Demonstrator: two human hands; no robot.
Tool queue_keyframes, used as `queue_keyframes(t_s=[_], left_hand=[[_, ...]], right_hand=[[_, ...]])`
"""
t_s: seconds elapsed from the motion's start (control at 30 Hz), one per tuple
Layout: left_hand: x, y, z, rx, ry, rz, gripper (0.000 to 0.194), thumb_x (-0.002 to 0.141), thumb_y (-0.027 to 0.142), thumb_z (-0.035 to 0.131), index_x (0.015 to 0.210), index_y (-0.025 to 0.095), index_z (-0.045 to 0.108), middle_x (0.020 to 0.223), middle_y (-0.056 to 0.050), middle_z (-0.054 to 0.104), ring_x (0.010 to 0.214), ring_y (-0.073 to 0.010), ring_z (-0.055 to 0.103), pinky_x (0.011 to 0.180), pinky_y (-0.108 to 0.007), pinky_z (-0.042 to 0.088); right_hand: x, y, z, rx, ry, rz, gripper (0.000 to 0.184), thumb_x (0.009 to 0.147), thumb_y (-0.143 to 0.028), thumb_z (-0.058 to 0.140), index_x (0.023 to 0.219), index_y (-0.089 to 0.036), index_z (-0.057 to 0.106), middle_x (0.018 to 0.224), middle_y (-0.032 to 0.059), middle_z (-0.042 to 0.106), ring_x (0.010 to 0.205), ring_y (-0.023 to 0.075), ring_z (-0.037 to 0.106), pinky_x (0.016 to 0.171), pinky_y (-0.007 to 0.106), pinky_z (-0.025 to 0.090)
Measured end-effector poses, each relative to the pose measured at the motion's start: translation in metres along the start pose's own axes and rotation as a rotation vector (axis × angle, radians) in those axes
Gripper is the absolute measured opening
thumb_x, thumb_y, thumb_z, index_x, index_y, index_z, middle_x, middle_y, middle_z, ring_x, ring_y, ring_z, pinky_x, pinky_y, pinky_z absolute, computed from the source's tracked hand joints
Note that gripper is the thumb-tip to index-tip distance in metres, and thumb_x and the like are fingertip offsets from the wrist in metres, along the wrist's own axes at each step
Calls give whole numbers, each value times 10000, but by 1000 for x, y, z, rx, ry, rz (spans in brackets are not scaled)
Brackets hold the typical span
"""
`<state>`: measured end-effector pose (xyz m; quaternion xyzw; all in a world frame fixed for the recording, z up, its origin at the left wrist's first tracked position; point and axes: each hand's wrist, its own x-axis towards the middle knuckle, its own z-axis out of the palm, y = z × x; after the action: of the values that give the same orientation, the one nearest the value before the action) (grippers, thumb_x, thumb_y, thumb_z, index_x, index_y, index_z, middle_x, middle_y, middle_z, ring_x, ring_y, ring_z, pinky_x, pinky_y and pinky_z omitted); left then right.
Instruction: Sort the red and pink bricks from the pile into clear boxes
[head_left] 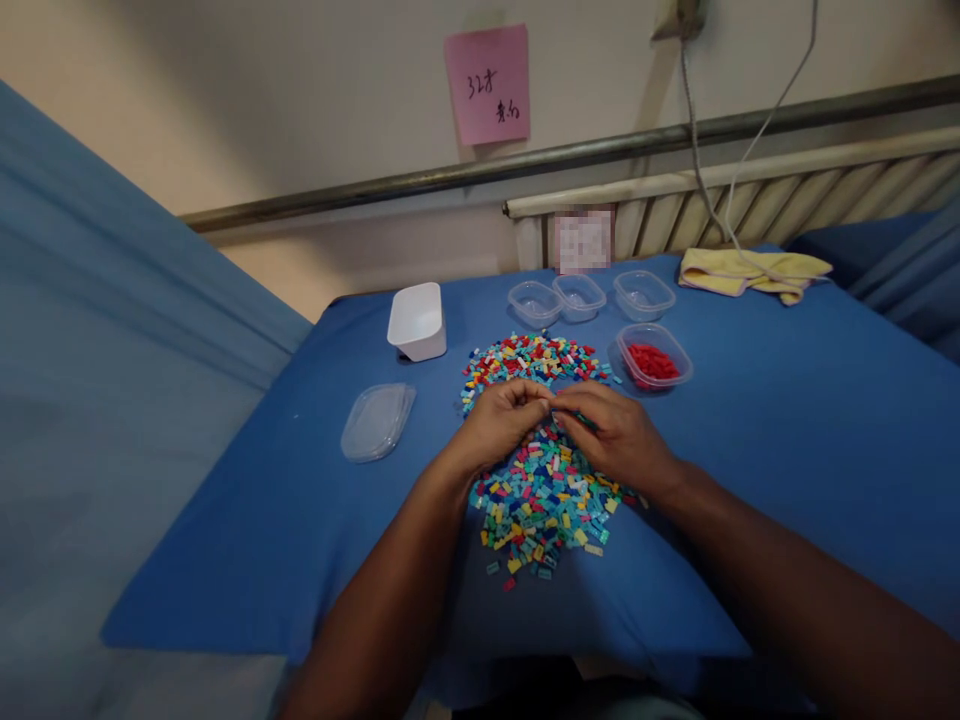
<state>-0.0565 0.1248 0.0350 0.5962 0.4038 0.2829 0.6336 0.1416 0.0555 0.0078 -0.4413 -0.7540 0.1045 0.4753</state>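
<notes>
A heap of small plastic bricks [544, 500] in red, blue, teal, yellow and white lies on a blue cloth [787, 420]. Both my hands rest on top of the heap, fingertips meeting in the middle. My left hand [499, 420] is curled with its fingers pinched together. My right hand [619, 435] is also curled, and a thin dark green piece shows at its fingertips. A clear tub [654, 357] with red bricks in it stands just beyond my right hand.
Three clear tubs [579, 297] stand in a row behind the heap. A white tub [417, 321] and a stack of clear lids [377, 421] lie to the left. A yellow cloth [754, 271] and a cable [701, 170] are at the back right. A pink note [488, 85] hangs on the wall.
</notes>
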Motion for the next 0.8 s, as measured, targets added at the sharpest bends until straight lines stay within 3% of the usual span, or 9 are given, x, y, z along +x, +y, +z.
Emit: queue_keyframes(t_s=[0.17, 0.3, 0.43, 0.57, 0.8], left_hand=[[4, -13, 11, -264, 55, -36, 439, 711, 376, 979, 1032, 134, 804, 886, -50, 781, 722, -118, 701, 752, -255, 580], [5, -17, 11, -359, 67, -70, 504, 644, 345, 1034, 1064, 136, 848, 978, -84, 827, 836, -155, 753, 876, -291, 597], [0, -15, 14, -316, 54, -54, 477, 683, 343, 1000, 1095, 141, 871, 1024, -94, 839, 896, -164, 750, 938, -295, 573], [-2, -12, 18, -311, 54, -45, 460, 686, 338, 983, 1087, 144, 868, 1019, -88, 836, 886, -169, 744, 933, -305, 572], [0, -12, 21, -358, 152, -27, 513, 572, 322, 1063, 944, 144, 758, 806, -16, 757, 745, -132, 726, 804, -276, 608]], right_hand=[[-1, 8, 0, -4, 11, 40, 170, 1062, -209, 650, 1164, -281, 765, 1079, 67, 801, 982, 243, 773, 862, 410, 646], [0, 7, 1, 21, 21, 54, 171, 1055, -196, 647, 1148, -280, 763, 1066, 62, 795, 976, 242, 763, 860, 402, 635], [0, 9, 2, 40, 45, 84, 173, 1053, -193, 640, 1136, -278, 765, 1037, 54, 802, 964, 238, 758, 867, 396, 625], [0, 9, 3, 61, 68, 115, 164, 1039, -194, 648, 1103, -284, 769, 1014, 42, 800, 956, 233, 755, 874, 390, 617], [2, 4, 1, 89, 83, 132, 142, 1049, -234, 645, 1103, -284, 767, 1013, 46, 791, 942, 235, 749, 862, 400, 607]])
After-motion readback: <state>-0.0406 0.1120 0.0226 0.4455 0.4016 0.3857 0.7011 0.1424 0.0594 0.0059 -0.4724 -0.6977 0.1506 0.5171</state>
